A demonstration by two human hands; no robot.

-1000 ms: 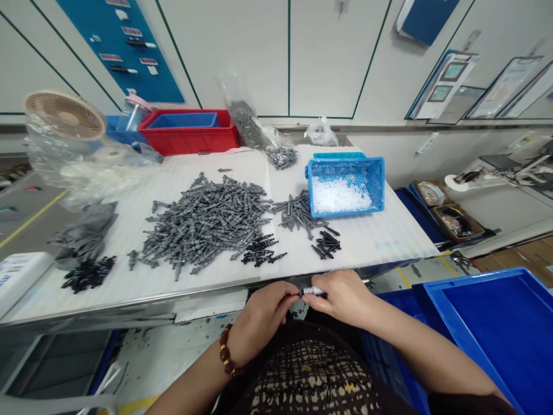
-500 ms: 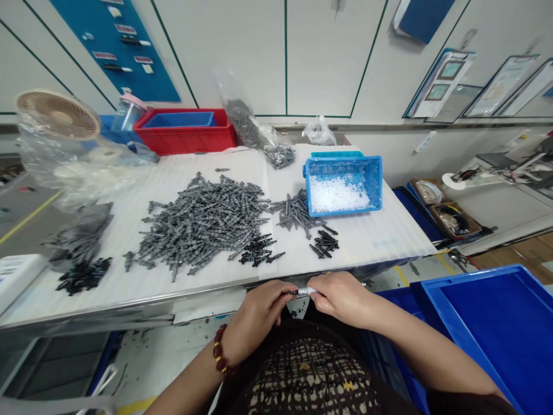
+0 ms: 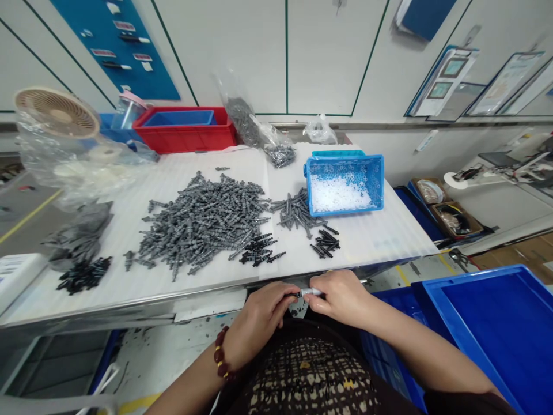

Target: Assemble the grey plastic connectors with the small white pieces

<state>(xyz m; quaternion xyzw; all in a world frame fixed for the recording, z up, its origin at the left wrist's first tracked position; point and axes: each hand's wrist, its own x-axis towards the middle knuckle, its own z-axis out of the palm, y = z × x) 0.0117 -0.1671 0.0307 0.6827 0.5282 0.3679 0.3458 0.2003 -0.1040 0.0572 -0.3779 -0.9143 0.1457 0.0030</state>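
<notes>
The left hand (image 3: pixel 263 308) is closed, its thumb and fingertips gripping a small black part (image 3: pixel 294 294); the right hand (image 3: pixel 341 295) is closed around a white tool (image 3: pixel 311 292); the black part and the white tool meet end to end between the two hands, just off the near edge of the surface (image 3: pixel 375 242) and in front of the torso; the fingers hide much of both items. A beaded bracelet (image 3: pixel 221 354) encircles the left wrist.

Beyond the hands, on the surface, are the following: a large grey pile (image 3: pixel 207 222), ahead and to the left of the left hand; a banded black group (image 3: pixel 259 249), ahead of the left hand, at the near right side of that pile; a plain black group (image 3: pixel 326 244), ahead of the right hand; a small grey heap (image 3: pixel 296 212), farther out; a blue box (image 3: pixel 345 210), beside this heap and holding white rings (image 3: pixel 339 194); a black heap (image 3: pixel 84 276), well to the left of the left hand. A blue tray (image 3: pixel 496 323) is to the right of the right hand, beside the forearm.
</notes>
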